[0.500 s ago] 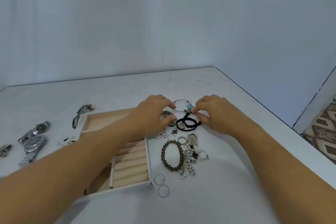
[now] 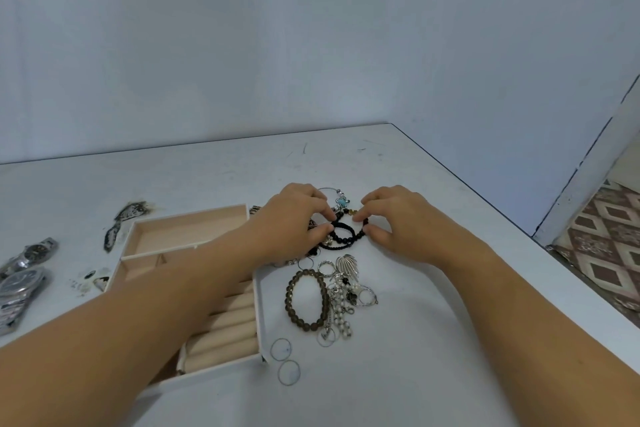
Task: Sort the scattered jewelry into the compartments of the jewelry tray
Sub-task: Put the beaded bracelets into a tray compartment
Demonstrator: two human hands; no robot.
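Pinching the black braided bracelet (image 2: 343,236) at both ends, just right of the jewelry tray (image 2: 260,305).

From the left: two steel watches (image 2: 24,276) lie on the white worktop (image 2: 433,357), well apart from the tray, which shows open beige compartments at its far end and padded rolls nearer me, partly under my left forearm. My left hand (image 2: 294,218) sits past the tray's right wall, thumb and forefinger closed on the bracelet's left end. My right hand (image 2: 398,222) pinches its right end the same way, so the bracelet spans between them. Just beyond my fingertips is a silver bangle (image 2: 341,200) with a blue charm. Nearer me lie a brown beaded bracelet (image 2: 290,302), a tangle of silver pieces (image 2: 346,288) touching its right side, and two thin wire hoops (image 2: 281,349) by the tray's near corner.
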